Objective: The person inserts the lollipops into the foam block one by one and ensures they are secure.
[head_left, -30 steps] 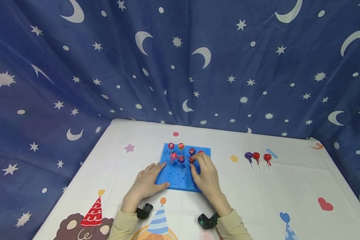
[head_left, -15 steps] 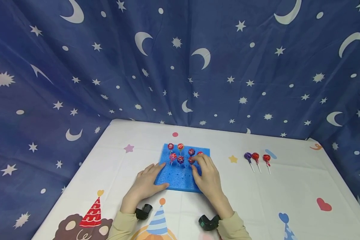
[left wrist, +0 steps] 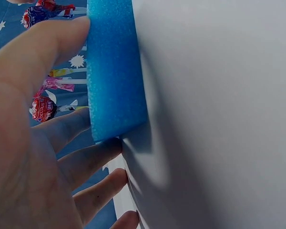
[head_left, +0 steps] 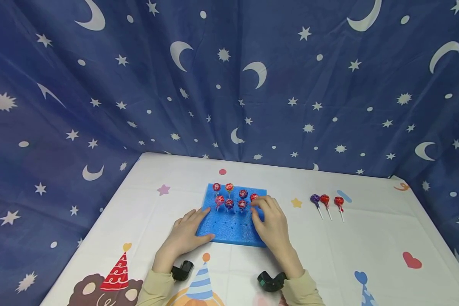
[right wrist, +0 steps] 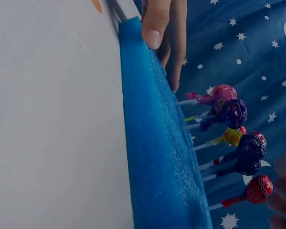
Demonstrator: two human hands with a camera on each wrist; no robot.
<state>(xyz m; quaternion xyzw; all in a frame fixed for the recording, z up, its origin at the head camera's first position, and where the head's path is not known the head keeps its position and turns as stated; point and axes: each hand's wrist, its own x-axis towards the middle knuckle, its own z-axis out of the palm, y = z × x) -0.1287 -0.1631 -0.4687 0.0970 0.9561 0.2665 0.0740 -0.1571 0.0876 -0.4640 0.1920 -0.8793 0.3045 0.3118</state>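
Observation:
A blue foam block [head_left: 225, 229] lies on the table with several wrapped lollipops upright in its rear part. My left hand [head_left: 185, 233] rests at its left front corner, thumb against the near edge and fingers spread along the left side, as the left wrist view shows with the foam side [left wrist: 117, 76]. My right hand [head_left: 273, 227] hovers over the block's right part, fingers loosely bent and holding nothing. Its fingertips are just right of a red-and-purple lollipop [head_left: 242, 204] and in front of a red lollipop [head_left: 254, 196]. A pink lollipop [head_left: 219, 199] stands at the left.
To the right, a purple lollipop [head_left: 315, 199] and two red ones, including the rightmost red lollipop [head_left: 339, 201], lie on the white patterned tablecloth [head_left: 367, 238]. Small holes dot the foam's front part. A blue star-and-moon curtain [head_left: 214, 110] hangs behind the table.
My right hand has let go of the red-and-purple lollipop in the front row and moved slightly right; that lollipop stands by itself in the foam. The left hand has stayed in place.

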